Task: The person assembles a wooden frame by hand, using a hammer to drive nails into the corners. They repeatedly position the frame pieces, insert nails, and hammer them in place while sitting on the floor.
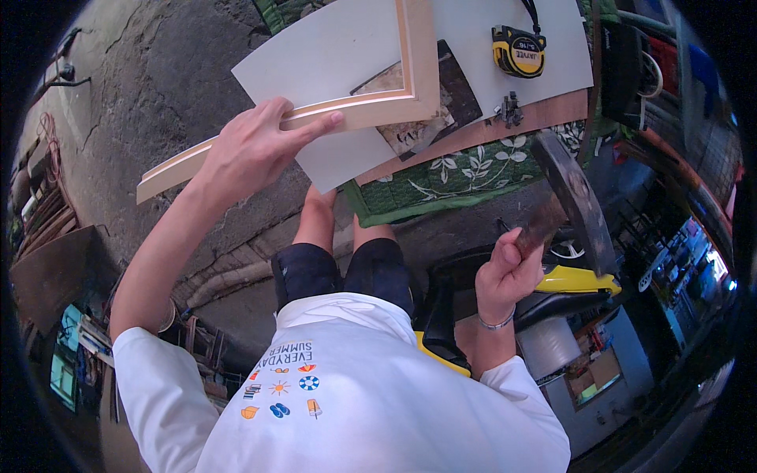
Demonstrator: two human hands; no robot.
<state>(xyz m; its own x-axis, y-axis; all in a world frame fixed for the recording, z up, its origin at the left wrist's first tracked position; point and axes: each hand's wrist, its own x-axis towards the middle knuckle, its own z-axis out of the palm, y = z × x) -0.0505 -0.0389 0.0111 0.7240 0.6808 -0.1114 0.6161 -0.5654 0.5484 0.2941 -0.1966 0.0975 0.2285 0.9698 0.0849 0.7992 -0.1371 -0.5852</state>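
My left hand [256, 146] grips one rail of a pale wooden picture frame [423, 71], thumb along its upper face and fingers around the far edge. Two rails meet at a corner over the table. The rail in my hand reaches past the table's left side. My right hand [509, 272] is closed around the short wooden handle of a hammer [578, 206]. Its long dark metal head is raised off the table's near right corner, apart from the frame. Beneath the frame corner lies a dark square piece with worn, stained paper [394, 134].
A white panel [323, 43] lies on a brown board [505, 134] over a green leaf-patterned cloth [473, 177]. A yellow-black tape measure [518, 53] and small dark metal pieces [510, 109] rest toward the right. A yellow-black machine [572, 280] stands close to my right arm.
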